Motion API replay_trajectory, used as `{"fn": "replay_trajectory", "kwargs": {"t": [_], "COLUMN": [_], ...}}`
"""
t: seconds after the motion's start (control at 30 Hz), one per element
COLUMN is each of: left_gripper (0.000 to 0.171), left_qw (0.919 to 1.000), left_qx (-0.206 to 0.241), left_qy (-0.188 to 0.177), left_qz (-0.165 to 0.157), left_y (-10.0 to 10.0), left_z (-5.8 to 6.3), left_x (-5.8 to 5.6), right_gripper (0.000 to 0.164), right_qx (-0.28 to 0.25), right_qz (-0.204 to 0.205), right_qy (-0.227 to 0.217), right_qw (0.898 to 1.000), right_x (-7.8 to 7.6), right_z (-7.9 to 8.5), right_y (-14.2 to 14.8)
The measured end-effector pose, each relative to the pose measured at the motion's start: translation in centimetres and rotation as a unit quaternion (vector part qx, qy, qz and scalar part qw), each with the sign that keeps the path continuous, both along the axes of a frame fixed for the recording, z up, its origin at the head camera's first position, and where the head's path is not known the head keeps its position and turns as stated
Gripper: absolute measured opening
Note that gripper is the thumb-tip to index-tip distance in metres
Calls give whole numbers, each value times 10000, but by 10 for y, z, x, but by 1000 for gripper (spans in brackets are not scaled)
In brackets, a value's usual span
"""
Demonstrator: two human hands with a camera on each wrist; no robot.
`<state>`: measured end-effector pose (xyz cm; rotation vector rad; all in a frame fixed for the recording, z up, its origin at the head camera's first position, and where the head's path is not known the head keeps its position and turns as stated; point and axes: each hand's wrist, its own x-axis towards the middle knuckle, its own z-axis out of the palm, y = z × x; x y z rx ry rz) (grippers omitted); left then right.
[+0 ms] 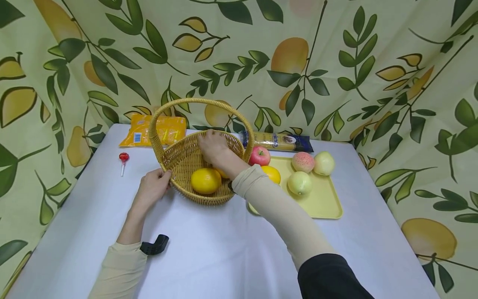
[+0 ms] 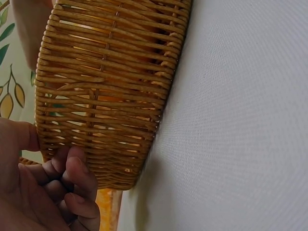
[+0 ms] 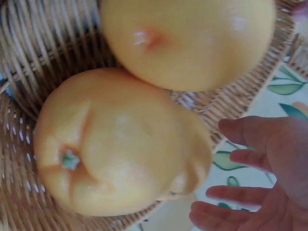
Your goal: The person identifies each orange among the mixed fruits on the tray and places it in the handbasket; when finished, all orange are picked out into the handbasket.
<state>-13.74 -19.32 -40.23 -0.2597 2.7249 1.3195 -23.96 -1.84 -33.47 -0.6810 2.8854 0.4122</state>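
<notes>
A woven wicker basket (image 1: 183,153) with a tall arched handle stands on the table, a yellow-orange fruit (image 1: 206,181) in its front part. Behind that fruit, a second one is partly hidden by the right forearm. My left hand (image 1: 152,187) grips the basket's left rim; in the left wrist view the thumb and curled fingers (image 2: 79,168) pinch the woven edge. Over the back of the basket reaches my right hand (image 1: 214,147). The right wrist view has its fingers (image 3: 236,192) extended with nothing between them, apart from an orange-like fruit (image 3: 115,144) with a green stem mark.
Right of the basket, a yellow tray (image 1: 321,203) bears a red apple (image 1: 259,155), a pink peach (image 1: 303,162), a yellow fruit (image 1: 271,174) and pale green fruits (image 1: 300,183). Behind lie an orange packet (image 1: 160,129) and a pasta pack (image 1: 278,141). A red lollipop (image 1: 124,158) lies left.
</notes>
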Motion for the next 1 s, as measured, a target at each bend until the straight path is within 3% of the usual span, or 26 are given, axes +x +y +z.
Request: {"fn": "replay_trajectory", "kwargs": {"t": [0.2,0.4,0.5,0.6,0.67,0.73,0.8,0.83,1.0], "left_gripper": [41,40,41,42,42,43,44,44,45], "left_qw": [10000,10000,10000,10000,10000,10000,10000,10000,10000], "left_qx": [14,34,43,24,10,9,23,18,15], "left_qy": [-9,-17,-25,-41,-48,-40,-40,-40,-57], "left_qz": [14,-11,-18,-5,4,-3,-8,-6,-13], "left_y": [-1,0,0,1,1,1,1,2,2], "left_z": [-1,-2,-2,-2,-2,-2,-1,-1,-2], "left_x": [-1,-1,-1,-1,-1,-1,-2,-2,-1], "right_gripper": [43,50,47,42,38,36,35,35,41], "right_qx": [-896,-2071,-2632,-3266,-3647,-3860,-3884,-3826,-3189], "right_qz": [700,1429,1865,2280,2355,2222,1902,1715,839], "right_qy": [468,932,1230,1748,2154,2453,2522,2502,1941], "right_qw": [9924,9633,9385,9005,8747,8611,8657,8727,9239], "right_x": [18,58,77,91,95,96,95,93,79], "right_z": [25,67,80,86,87,86,82,79,49], "right_y": [6,38,64,93,113,132,149,157,190]}}
